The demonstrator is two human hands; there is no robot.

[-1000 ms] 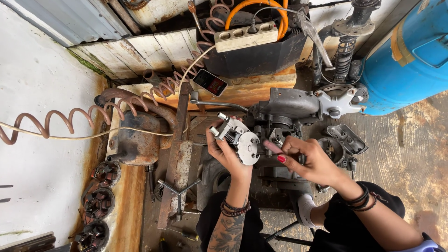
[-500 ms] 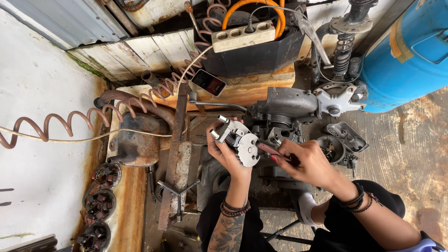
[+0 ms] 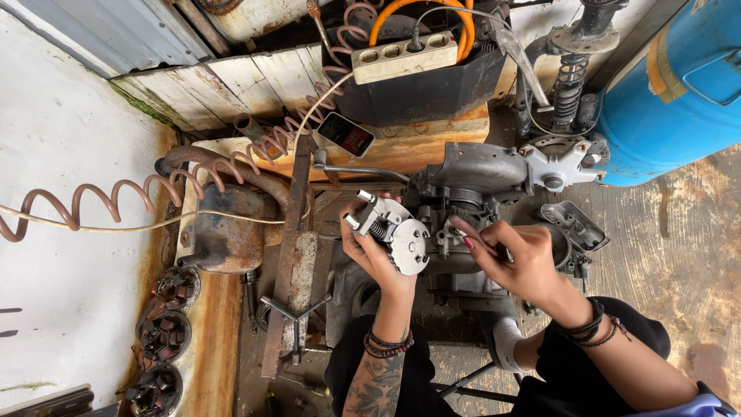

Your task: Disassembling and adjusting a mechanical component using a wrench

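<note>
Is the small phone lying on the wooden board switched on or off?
On. The phone lies on the wooden board with its screen lit in reddish colours; what it displays is too small to tell.

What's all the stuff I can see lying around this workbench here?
Metal part: one, silver, round plate with spring, held in left hand.
Engine casing: one, grey, centre.
Power strip: one, cream, top.
Coiled hose: one, brown, left.
Phone: one, dark, on the wood.
Drum: one, blue, top right.
Clutch parts: three, dark, bottom left.
Cross wrench: one, grey, lower centre.
Left hand: holds metal part.
Right hand: pinches a thin tool.
</note>
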